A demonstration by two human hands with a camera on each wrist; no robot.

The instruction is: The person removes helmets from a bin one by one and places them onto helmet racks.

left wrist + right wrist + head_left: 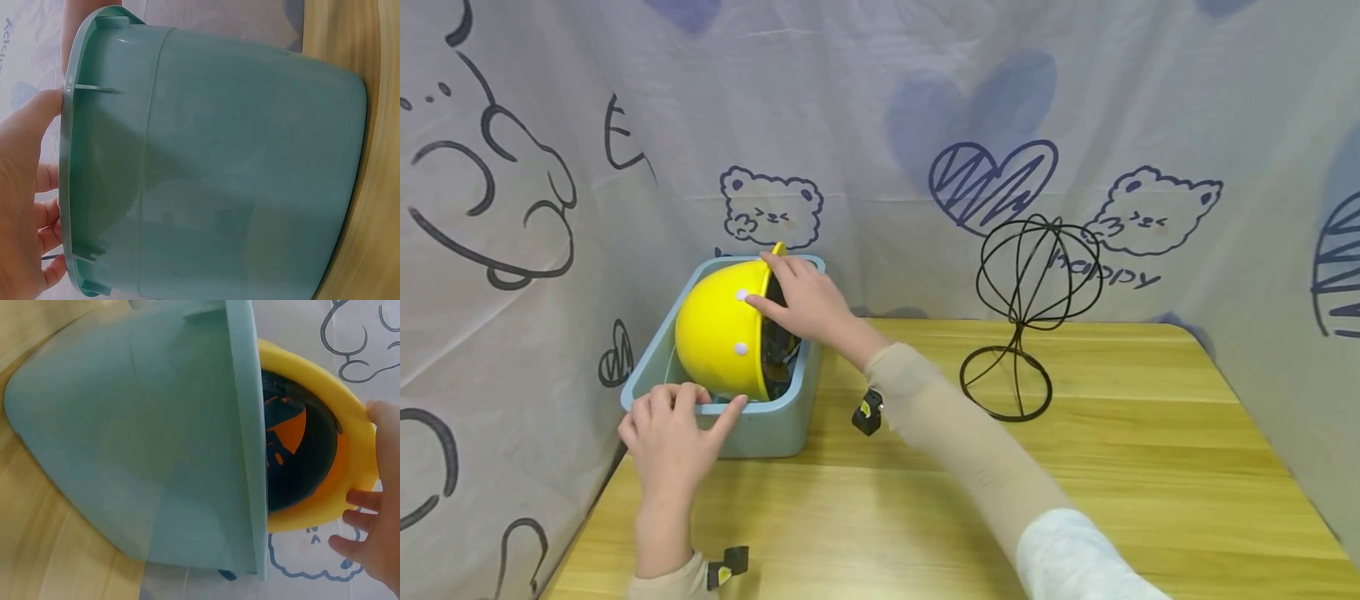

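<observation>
A yellow hard hat (718,329) with white round studs lies on its side in a blue-green plastic bin (767,433), its opening turned to the right. My right hand (808,304) grips the hat's upper edge, thumb on the shell and fingers at the brim. The right wrist view shows a dark inner harness (315,481) and part of the hat rising above the bin's rim. At the bin's near left corner, my left hand (670,446) holds the rim, with the fingers bent over it. The hat's lower part is hidden inside the bin.
A black wire stand (1018,321) with a round cage top and ring base stands right of the bin on the wooden table (1135,467). Printed cloth (865,133) hangs behind the table and along both sides. The bin sits near the table's left edge.
</observation>
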